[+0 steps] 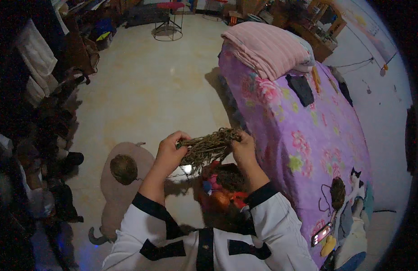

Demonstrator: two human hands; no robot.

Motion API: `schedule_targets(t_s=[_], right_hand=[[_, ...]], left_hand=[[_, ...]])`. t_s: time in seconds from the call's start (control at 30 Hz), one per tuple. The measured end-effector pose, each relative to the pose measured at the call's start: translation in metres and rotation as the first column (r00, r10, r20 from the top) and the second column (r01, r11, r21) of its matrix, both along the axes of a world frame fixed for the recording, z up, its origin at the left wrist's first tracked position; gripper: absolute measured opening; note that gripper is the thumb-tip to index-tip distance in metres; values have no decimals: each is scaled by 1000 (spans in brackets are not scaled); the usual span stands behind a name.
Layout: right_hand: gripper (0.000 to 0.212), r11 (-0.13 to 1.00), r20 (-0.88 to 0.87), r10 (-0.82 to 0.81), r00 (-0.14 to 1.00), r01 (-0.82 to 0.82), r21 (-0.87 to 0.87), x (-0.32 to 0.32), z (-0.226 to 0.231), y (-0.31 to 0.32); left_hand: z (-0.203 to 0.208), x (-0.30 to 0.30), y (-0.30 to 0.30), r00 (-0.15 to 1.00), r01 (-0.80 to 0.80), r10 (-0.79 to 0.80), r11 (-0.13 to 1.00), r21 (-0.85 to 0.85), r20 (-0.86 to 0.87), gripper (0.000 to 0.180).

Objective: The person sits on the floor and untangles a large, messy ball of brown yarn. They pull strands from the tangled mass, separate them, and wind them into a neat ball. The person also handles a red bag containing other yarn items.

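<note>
A loose skein of olive-brown yarn (206, 147) stretches between my two hands, above the floor. Its left end is gripped by my left hand (172, 149), fingers closed around the strands. At the other end my right hand (243, 147) pinches the yarn near the bed's edge. Some strands dangle below the middle. To the left, a wound ball of similar yarn (123, 170) rests on a pinkish-beige padded seat (116, 203), and a thin strand runs from it toward my left forearm. Beneath my right hand is a container with red, pink and blue items (218, 192) and more brown yarn (230, 176).
On the right stands a bed with a purple floral sheet (281, 122). It bears a folded pink blanket (267, 47), a dark cloth (300, 89), another brown yarn bundle (338, 193), a phone (321, 235) and a black-and-white cat-like shape (356, 181). Dark clutter (60, 131) lines the left.
</note>
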State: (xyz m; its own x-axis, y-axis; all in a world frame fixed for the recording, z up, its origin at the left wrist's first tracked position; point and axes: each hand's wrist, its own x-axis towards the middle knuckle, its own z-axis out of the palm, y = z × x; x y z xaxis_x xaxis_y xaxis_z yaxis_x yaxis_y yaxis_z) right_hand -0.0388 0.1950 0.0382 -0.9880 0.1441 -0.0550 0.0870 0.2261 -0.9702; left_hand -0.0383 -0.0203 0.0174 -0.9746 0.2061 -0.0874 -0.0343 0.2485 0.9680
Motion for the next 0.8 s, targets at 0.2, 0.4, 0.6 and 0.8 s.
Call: schedule_targets(t_s=[0.2,0.4,0.6,0.8], right_hand=[[19,951,-261,-152,953,213,226,0,-8,5],[23,975,1,224,975,-224,2,11,-16,3],[21,852,146,449,881,-373,-367,21,-5,-12],[25,942,24,-213,977,212,-260,-3,-45,29]], left_hand=[[-17,1,2,870,-357,279,925,-129,-407,22],[-6,-3,3,858,-513,169,280,811,484,15],[-23,1,3,893,-241,-155,627,741,422,35],[44,17,13,750,169,-511,762,624,420,25]])
